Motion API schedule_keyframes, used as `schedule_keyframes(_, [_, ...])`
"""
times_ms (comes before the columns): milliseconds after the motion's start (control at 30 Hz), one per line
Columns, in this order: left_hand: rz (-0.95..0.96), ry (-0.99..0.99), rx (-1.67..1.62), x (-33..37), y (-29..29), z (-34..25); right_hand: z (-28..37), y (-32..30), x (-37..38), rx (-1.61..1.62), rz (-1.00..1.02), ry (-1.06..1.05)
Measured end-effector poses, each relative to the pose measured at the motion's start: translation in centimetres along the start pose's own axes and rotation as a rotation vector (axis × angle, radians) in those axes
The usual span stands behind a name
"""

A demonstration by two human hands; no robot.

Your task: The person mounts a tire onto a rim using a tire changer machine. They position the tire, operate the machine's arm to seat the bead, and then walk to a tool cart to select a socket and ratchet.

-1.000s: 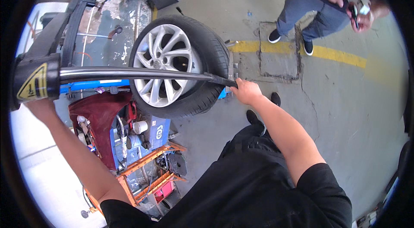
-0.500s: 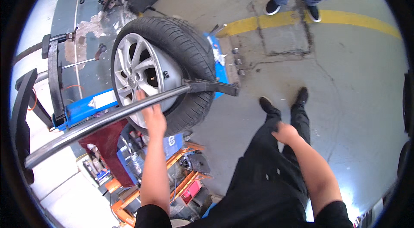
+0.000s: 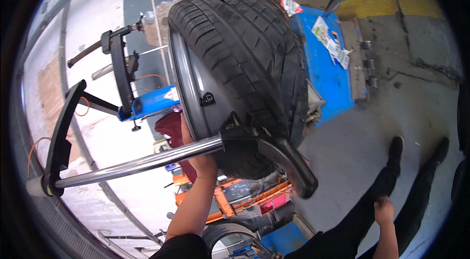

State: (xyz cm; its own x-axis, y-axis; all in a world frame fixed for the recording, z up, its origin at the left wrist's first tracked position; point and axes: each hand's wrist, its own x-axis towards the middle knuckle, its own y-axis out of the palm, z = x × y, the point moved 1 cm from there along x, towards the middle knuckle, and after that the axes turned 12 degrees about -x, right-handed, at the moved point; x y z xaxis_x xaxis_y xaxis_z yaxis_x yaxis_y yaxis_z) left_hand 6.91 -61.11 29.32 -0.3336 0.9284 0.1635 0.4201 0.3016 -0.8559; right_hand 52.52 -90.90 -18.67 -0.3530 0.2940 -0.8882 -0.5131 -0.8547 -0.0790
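Since half a second ago my view has swung in close: the tyre (image 3: 245, 58) now fills the upper middle of the picture, and the other person's shoes have slipped almost out of view at the top right corner. My left hand (image 3: 198, 153) has come off the top of the chrome bar (image 3: 142, 163) and now reaches up behind it, pressed against the lower part of the silver rim (image 3: 188, 92). The bar crosses in front of that hand, so I cannot tell whether the fingers are curled on anything or just laid flat on the wheel.

My right hand (image 3: 383, 210) hangs low beside my dark trouser leg, well apart from the wheel, loosely closed and holding nothing I can see.

The wheel stands upright against the blue tyre machine (image 3: 325, 70), tread facing me, rim turned to my left. The chrome bar runs from a black curved handle (image 3: 61, 141) at far left to a black paddle-shaped shoe (image 3: 289, 163), which sits against the bottom of the tyre's sidewall. A black upright bracket on a blue arm (image 3: 147, 104) stands just left of the rim. Below the wheel I see an orange rack (image 3: 235, 200) cluttered with parts. A yellow floor line (image 3: 387, 6) runs across the concrete at top right, beyond the machine.
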Motion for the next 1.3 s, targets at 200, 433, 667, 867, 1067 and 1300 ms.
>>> schedule_keyframes(200, [-0.149, -0.086, 0.108, -1.6, -3.4, 2.9, 4.1, -1.1, 0.7, 0.208, 0.067, -0.13])
schedule_keyframes(433, [-0.248, -0.05, 0.55, -1.9, -7.6, 5.6, 6.9, -2.5, 0.3, 0.241, 0.082, -0.107])
schedule_keyframes(667, [-0.03, -0.044, 0.677, 2.0, -10.4, 8.0, 3.9, -2.0, -0.1, 0.219, -0.103, 0.005])
schedule_keyframes(867, [0.141, 0.181, 0.748, 1.4, -4.0, 4.7, -0.4, -8.8, -6.3, 0.262, -0.238, 0.062])
schedule_keyframes(1067, [0.979, -0.251, 0.847, -13.6, 9.2, -5.0, -10.1, -23.8, -18.0, 0.554, -0.442, 0.171])
schedule_keyframes(1300, [1.409, 0.225, 0.66, -12.2, 25.3, -24.7, -27.3, -38.3, -32.6, 0.474, -0.486, 0.55])
